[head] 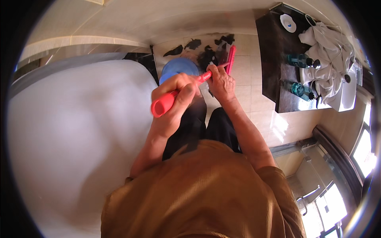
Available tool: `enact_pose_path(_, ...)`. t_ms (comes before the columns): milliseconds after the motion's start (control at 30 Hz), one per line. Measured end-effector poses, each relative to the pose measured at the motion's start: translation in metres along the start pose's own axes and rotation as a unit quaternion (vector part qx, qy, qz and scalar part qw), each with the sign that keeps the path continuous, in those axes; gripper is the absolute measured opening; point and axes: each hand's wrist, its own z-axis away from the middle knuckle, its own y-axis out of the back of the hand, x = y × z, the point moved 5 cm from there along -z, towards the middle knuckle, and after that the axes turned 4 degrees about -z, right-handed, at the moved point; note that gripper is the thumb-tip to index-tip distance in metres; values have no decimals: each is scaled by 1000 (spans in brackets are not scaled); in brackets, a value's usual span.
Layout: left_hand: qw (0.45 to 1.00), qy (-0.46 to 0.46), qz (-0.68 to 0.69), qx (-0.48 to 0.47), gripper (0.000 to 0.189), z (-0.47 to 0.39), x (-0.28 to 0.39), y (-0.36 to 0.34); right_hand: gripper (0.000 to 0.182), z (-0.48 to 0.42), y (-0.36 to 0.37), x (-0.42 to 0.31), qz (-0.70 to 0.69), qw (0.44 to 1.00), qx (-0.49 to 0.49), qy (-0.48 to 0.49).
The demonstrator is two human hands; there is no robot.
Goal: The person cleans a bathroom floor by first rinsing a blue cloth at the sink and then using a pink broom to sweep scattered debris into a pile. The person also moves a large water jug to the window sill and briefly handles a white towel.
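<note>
My left hand (185, 92) is closed around the upper end of a red broom handle (163, 104), whose hollow end faces up towards me. Lower down, my right hand (222, 82) grips the same handle, fingers wrapped over it. Beyond the right hand a long pink-red broom head (230, 61) rests at the tiled floor. Black scraps (207, 58) lie on the tiles just left of it, and some look soft or torn; their material is unclear. A round blue basin or bucket (180, 67) stands past my left hand, which partly hides it.
To the left spreads a large smooth white surface, apparently a bathtub (74, 104). At right stands a dark vanity counter (275, 53) bearing a white dish (288, 23), two teal pump bottles (299, 60), crumpled white towels (324, 59) and a white sink (346, 95). A glass shower enclosure (315, 166) is at lower right.
</note>
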Motion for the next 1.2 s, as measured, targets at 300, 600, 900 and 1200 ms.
enact_pose_path(300,996,24,60,-61,33,6,16,6,24,46,30,-13,3,997,-42,-69)
enact_pose_path(600,974,188,-77,-101,34,3,-50,-28,28,85,-31,32,-39,987,-122,-96)
enact_pose_path(900,980,37,-147,-127,44,-74,-28,-76,27,17,-10,72,-104,993,-33,-34)
enact_pose_path(1200,971,-28,-166,-171,43,-81,13,-147,33,-23,41,98,-229,972,45,0)
